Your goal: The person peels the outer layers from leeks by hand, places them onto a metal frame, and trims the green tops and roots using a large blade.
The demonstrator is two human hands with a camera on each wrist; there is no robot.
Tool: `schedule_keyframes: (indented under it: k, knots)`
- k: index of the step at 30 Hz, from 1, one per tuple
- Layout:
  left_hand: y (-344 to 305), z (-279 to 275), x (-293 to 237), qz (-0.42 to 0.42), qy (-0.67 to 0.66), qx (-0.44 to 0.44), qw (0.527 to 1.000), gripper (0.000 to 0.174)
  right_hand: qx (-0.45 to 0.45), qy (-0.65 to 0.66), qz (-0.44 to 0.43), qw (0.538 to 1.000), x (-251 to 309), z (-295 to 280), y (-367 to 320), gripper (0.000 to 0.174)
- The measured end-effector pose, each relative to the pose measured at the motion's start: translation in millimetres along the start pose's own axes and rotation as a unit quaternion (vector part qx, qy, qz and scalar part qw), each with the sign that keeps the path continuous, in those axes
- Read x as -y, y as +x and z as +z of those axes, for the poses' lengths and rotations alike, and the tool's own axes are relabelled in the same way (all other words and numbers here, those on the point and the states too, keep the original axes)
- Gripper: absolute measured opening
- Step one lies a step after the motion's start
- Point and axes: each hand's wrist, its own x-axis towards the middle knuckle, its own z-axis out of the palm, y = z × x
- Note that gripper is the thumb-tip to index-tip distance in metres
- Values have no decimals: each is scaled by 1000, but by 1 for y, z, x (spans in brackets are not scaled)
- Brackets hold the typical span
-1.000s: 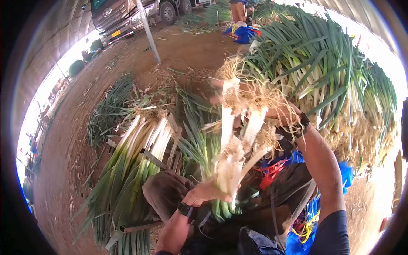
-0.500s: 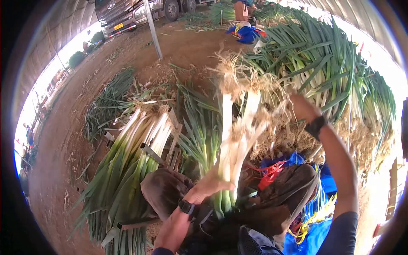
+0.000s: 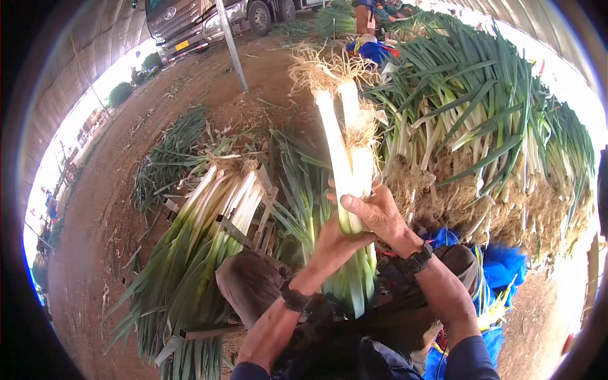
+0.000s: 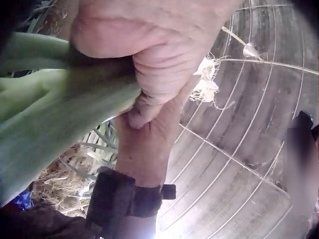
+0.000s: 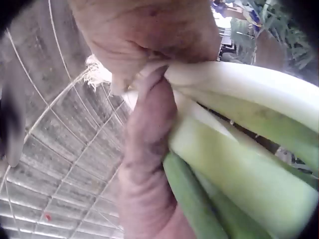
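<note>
Head view: bunch of long white-stalked, green-leaved scallions (image 3: 345, 164), tufted pale roots uppermost, upright in mid-air. The left hand (image 3: 332, 244) and right hand (image 3: 379, 215) clasp its middle.
Left wrist view: fingers (image 4: 149, 30) curl tightly round the stalks.
Right wrist view: fingers (image 5: 149, 30) wrap the white stalks.

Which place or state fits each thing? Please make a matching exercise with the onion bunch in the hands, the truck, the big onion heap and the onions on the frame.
Things:
1. held bunch of green onions
2. truck
3. big heap of green onions
4. laid bundle of green onions

Places or states:
A. far across the dirt floor
B. piled at the person's right
C. roots up, gripped by the left hand and right hand
D. lying on the wooden frame, at the person's left

Pairs: 1-C, 2-A, 3-B, 4-D.
</note>
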Motion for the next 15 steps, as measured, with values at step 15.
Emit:
schedule_keyframes:
  k: [15]
  knots:
    - [-3,2,-3,-34,113,-20,993,50,-189,-243,-51,950,-1,2,-9,39]
